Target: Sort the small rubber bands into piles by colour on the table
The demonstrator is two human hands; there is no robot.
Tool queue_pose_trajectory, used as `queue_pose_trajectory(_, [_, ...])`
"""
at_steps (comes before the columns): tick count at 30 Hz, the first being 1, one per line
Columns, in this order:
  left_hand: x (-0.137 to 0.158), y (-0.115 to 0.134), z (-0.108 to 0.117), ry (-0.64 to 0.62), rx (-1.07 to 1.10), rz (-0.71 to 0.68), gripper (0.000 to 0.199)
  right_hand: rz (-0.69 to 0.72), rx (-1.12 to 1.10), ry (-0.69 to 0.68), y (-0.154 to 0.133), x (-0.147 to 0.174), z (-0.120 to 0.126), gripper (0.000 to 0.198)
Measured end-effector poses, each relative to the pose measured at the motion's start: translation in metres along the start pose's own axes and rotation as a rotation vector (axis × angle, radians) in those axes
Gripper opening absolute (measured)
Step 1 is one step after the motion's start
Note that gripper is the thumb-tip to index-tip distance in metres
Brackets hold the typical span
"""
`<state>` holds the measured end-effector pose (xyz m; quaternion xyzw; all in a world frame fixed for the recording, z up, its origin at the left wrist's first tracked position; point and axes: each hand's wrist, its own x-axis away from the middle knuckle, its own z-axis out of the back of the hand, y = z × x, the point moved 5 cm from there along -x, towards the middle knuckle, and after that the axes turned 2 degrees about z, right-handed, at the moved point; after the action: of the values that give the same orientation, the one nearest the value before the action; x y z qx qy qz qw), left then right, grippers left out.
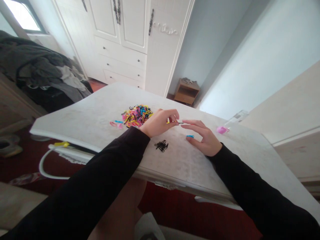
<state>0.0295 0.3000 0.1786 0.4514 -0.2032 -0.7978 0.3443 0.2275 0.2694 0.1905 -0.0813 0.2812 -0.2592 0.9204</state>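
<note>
My left hand (160, 122) is pinched closed over the table, with a small black hair clip (180, 123) sticking out from its fingertips. A bit of a yellow clip (168, 122) shows inside its curled fingers. My right hand (201, 135) has its fingers stretched and apart, the index and middle tips at the free end of the black clip. A blue hair clip (190, 136) is beside its thumb tip; whether it touches the thumb I cannot tell. Nearer me lies a small pile of black clips (161, 145). Beyond my left wrist is a mixed heap of colourful clips (137, 115).
The white table (100, 110) has a few pink and blue loose clips (116, 124) left of the heap. At right lies a clear container (237, 116) with a pink end. A wardrobe (120, 40), a wooden nightstand (187, 91) and piled clothes (45, 70) stand beyond.
</note>
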Motion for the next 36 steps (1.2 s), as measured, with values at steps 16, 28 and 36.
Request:
queue_pose_trajectory(16, [0.001,0.004,-0.002,-0.044,0.029,-0.021,0.008,0.072,0.000,-0.026,-0.006,0.001,-0.007,0.038])
queue_pose_trajectory(28, [-0.002,0.004,0.007,0.092,-0.001,0.003,0.015,0.054,-0.096,-0.026,-0.014,0.003,-0.009,0.039])
queue_pose_trajectory(36, [-0.003,-0.002,0.006,0.130,-0.019,-0.018,0.011,0.227,-0.225,-0.254,-0.053,0.007,-0.030,0.055])
